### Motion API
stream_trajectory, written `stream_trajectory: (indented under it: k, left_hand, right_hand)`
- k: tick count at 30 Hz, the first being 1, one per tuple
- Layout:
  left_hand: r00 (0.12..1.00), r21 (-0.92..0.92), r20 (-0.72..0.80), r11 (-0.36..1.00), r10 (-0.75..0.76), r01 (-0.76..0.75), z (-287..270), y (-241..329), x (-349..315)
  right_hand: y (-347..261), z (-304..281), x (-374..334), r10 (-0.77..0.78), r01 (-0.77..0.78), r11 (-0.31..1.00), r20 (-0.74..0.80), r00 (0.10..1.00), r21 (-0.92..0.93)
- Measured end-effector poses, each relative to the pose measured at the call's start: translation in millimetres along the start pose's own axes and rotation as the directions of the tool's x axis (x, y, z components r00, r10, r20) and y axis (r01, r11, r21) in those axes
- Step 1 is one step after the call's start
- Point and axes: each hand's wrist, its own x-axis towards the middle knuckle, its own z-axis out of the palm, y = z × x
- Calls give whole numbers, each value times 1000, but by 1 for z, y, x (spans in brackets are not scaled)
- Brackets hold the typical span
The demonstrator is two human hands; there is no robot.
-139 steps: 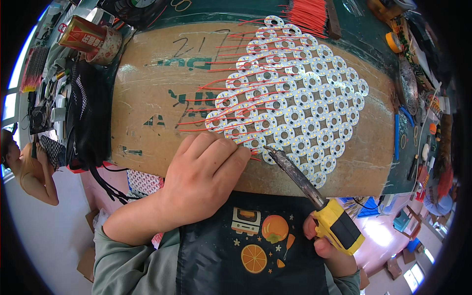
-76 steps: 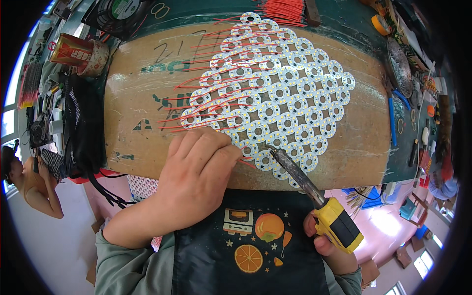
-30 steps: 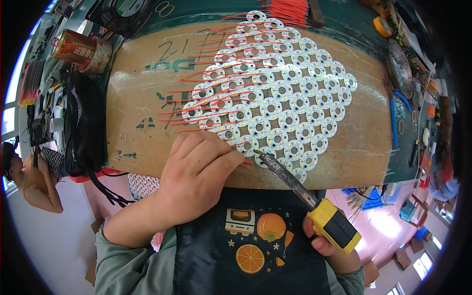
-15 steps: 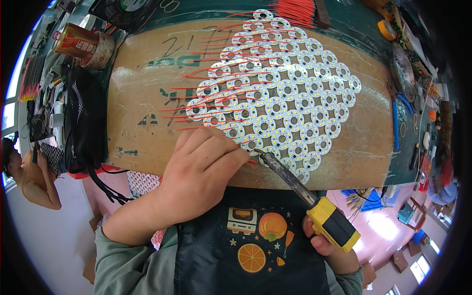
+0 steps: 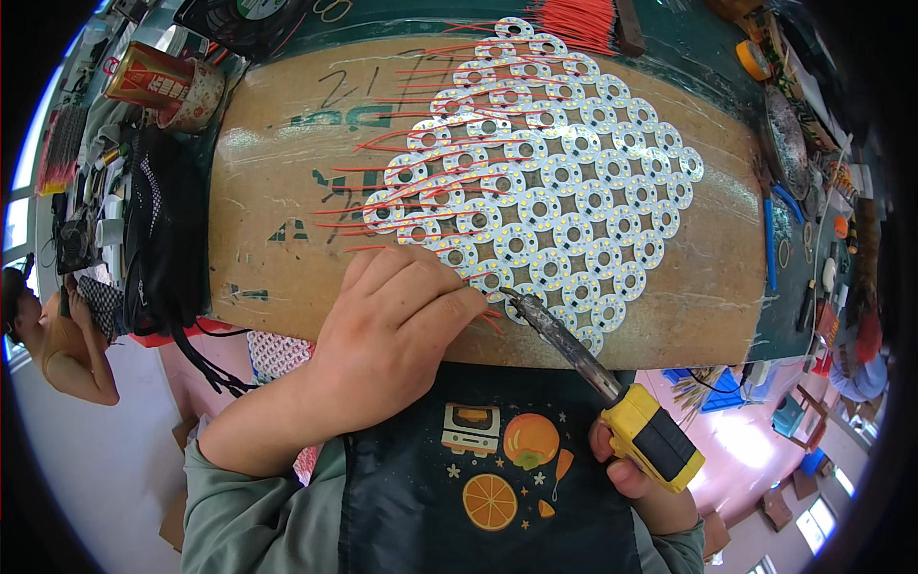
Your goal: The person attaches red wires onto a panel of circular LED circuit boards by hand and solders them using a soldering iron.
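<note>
A panel of joined round white LED boards (image 5: 576,232) lies on a brown board (image 5: 708,297) in front of me. Thin red wires (image 5: 382,180) run across its left rows and stick out to the left. My left hand (image 5: 397,330) is closed in a pinch at the panel's lower left, on a red wire (image 5: 490,316) whose ends show beyond the fingertips. In my right hand (image 5: 620,464) is a soldering iron (image 5: 574,354) with a yellow and black handle. Its dark tip is at a ring near the panel's lower left edge, close to my left fingertips; exact contact cannot be made out.
A bundle of red wires (image 5: 574,24) lies beyond the panel. At the far left are a red and gold tin (image 5: 148,78) in a cup and a black bag (image 5: 167,225). A tape roll (image 5: 753,59) and blue tweezers-like tool (image 5: 771,244) are right. Another person (image 5: 72,335) sits left.
The soldering iron has shifted very slightly right, its tip a little off from where it was. The panel has nudged slightly right; my left hand keeps its pinch in nearly the same place.
</note>
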Motion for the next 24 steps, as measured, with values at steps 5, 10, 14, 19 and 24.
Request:
stream_trajectory:
  k: [5,10,14,19,24]
  left_hand:
    - [1000,7,-2,1000,0,0,0,0,0]
    - [1000,13,-9,1000,4,-4,-5,-3,1]
    - [998,80,60,996,24,-29,-7,-1,4]
    - [998,109,41,993,46,-51,-4,-3,3]
    - [998,96,47,994,48,-53,-3,-3,4]
  right_hand:
    - [3,1,-1,-14,16,998,-24,1000,55]
    - [0,-2,1,-6,6,1000,0,1000,28]
    - [4,2,0,-31,34,997,-31,999,76]
    - [2,4,2,-39,40,999,-37,999,26]
    - [-4,4,7,-33,33,999,-36,999,-8]
